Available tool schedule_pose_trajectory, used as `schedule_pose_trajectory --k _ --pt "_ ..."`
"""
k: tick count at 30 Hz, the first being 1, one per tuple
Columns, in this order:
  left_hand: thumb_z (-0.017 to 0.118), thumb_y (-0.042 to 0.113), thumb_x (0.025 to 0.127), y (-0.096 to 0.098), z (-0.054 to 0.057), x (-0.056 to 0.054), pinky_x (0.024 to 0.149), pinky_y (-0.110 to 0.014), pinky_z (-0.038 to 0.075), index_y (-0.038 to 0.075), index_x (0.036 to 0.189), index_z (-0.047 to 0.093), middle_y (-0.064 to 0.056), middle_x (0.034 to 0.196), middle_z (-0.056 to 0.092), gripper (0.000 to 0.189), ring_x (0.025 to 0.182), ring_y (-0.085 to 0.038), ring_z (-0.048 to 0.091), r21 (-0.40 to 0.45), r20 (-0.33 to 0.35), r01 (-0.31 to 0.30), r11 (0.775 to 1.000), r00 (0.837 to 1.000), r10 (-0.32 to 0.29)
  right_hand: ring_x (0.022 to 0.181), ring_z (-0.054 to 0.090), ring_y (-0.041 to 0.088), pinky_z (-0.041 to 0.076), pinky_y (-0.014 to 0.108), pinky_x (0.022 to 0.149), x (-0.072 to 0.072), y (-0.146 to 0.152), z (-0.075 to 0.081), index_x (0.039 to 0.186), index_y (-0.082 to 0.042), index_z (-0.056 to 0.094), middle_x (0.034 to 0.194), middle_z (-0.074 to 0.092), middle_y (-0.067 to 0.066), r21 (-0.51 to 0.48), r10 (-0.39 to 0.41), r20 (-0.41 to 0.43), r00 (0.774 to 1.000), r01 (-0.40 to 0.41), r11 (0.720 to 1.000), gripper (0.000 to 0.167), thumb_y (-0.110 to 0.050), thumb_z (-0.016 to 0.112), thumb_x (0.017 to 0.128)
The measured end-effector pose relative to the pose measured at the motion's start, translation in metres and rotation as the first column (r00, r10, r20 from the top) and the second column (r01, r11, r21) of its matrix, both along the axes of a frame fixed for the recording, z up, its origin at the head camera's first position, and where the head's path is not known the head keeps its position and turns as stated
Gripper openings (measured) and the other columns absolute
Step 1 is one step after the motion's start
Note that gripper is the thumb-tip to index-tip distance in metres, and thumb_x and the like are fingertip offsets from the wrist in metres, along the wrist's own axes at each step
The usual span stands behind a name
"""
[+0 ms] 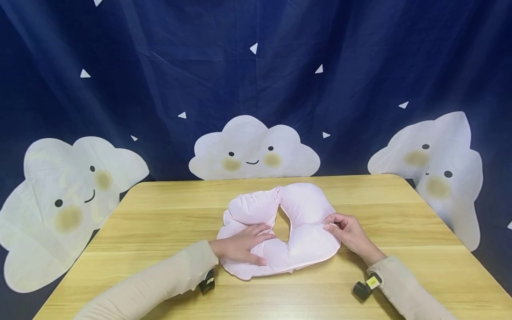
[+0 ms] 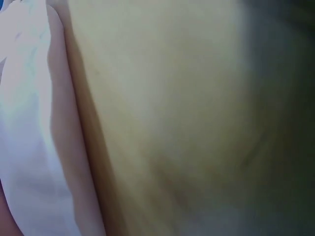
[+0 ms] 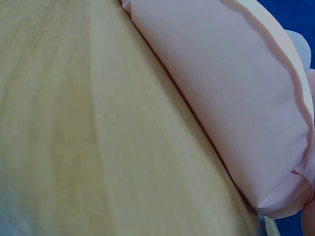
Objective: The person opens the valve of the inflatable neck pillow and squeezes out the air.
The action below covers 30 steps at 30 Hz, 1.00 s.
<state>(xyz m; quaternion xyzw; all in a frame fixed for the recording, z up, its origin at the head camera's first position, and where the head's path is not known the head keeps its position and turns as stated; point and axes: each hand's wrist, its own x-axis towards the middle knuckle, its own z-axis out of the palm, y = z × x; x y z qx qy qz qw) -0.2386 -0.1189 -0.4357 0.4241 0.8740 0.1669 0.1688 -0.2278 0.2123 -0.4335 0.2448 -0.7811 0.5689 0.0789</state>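
On the wood-grain tabletop (image 1: pixel 160 222), near the middle, a puffy pink cushion (image 1: pixel 312 242) lies around a central opening through which the wood shows. A wavy seam runs along its outer edge, visible in the right wrist view. The left hand (image 1: pixel 244 244) rests on the cushion's left lobe, fingers extended and spread, gripping nothing. The right hand (image 1: pixel 348 231) pinches the right edge between thumb and curled fingers. Each beige sleeve (image 1: pixel 160 275) has a black device (image 1: pixel 362 291) at the cuff. Behind the tabletop hangs a dark blue curtain (image 1: pixel 216 80) printed with white clouds (image 1: pixel 256 133).
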Motion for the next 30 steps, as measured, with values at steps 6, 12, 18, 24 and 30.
schedule_pose_trajectory --k 6,12,18,24,30 --pt "0.06 0.047 0.088 0.0 -0.001 0.0 0.115 -0.047 0.014 0.021 0.147 0.032 -0.009 0.155 0.017 0.07 0.143 -0.027 0.011 -0.005 0.014 0.003 1.0 1.0 -0.003 0.071 0.055 0.0 0.045 0.018 0.056 -0.01 0.007 -0.019 0.084 0.006 0.065 0.079 0.064 -0.012 0.005 -0.003 0.015 1.0 0.003 1.0 0.006 0.01 0.061 0.084" --pt "0.059 0.047 0.089 0.0 0.001 0.001 0.115 -0.047 0.012 0.02 0.147 0.032 -0.009 0.156 0.016 0.069 0.144 -0.027 0.01 -0.009 0.022 0.005 1.0 1.0 -0.005 0.072 0.056 0.001 0.046 0.018 0.056 -0.012 0.008 -0.022 0.085 0.005 0.065 0.08 0.064 -0.011 -0.016 0.014 0.002 1.0 -0.014 1.0 0.005 0.009 0.061 0.085" --pt "0.058 0.044 0.09 0.001 0.001 0.0 0.114 -0.05 0.012 0.017 0.147 0.032 -0.012 0.155 0.016 0.068 0.143 -0.031 0.01 -0.006 0.016 0.022 1.0 1.0 -0.022 0.072 0.055 0.0 0.046 0.018 0.056 -0.012 0.008 -0.021 0.085 0.005 0.065 0.08 0.063 -0.011 -0.014 0.014 0.004 1.0 -0.014 1.0 0.005 0.009 0.061 0.085" --pt "0.057 0.043 0.091 0.001 0.0 -0.001 0.115 -0.05 0.01 0.016 0.148 0.029 -0.013 0.156 0.013 0.069 0.144 -0.031 0.007 -0.012 0.028 0.028 1.0 0.999 -0.027 0.072 0.055 0.001 0.046 0.019 0.056 -0.013 0.009 -0.021 0.085 0.005 0.065 0.079 0.064 -0.011 -0.003 0.009 0.009 1.0 -0.009 1.0 0.006 0.008 0.061 0.085" --pt "0.058 0.042 0.091 0.001 -0.001 -0.001 0.116 -0.047 0.008 0.017 0.148 0.03 -0.011 0.157 0.013 0.068 0.144 -0.028 0.006 -0.026 0.029 0.028 0.999 0.999 -0.028 0.072 0.056 0.001 0.046 0.019 0.056 -0.013 0.008 -0.021 0.086 0.005 0.065 0.08 0.064 -0.011 0.0 0.016 0.009 1.0 -0.016 1.0 0.005 0.008 0.061 0.085"
